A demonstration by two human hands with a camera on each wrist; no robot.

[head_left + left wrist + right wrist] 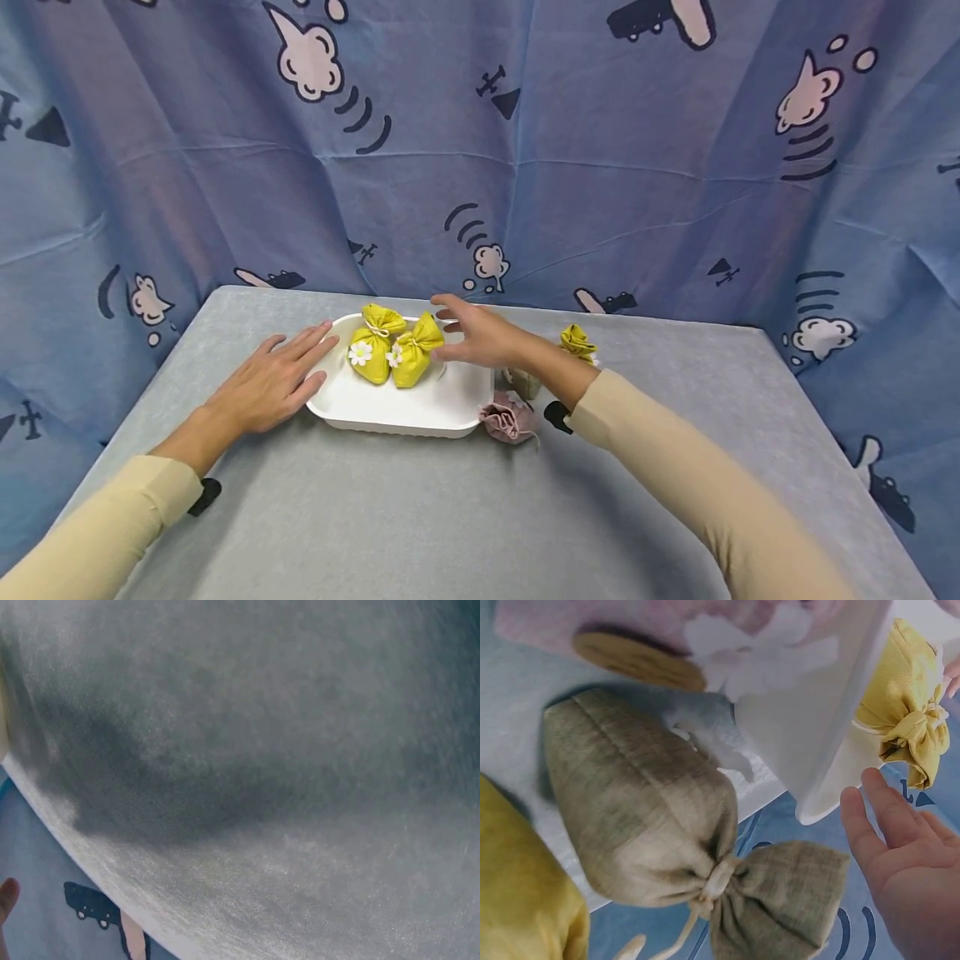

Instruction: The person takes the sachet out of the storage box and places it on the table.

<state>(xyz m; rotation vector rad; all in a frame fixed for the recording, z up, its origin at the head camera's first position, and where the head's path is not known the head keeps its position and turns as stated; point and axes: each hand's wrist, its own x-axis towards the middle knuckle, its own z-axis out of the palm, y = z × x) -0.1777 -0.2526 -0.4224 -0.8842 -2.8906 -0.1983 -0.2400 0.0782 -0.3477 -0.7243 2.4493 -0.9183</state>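
Two yellow drawstring pouches [411, 373] with white flowers lie side by side in a white tray [375, 408]. My left hand [273, 383] is at the tray's left rim, fingers extended. Over the tray's right part, my right hand [480, 335] has its thumb and fingers spread beside the right yellow pouch. In the right wrist view a gap shows between that hand's fingers [891, 806] and the yellow pouch [907, 682]. The left wrist view shows mostly tabletop, with a fingertip [7, 896] at its lower left.
Right of the tray are a pink pouch [510, 419], a brown-beige pouch [645, 802] partly behind my right forearm, and another yellow pouch [577, 342]. The grey table [390, 517] ends at a blue patterned curtain [600, 208].
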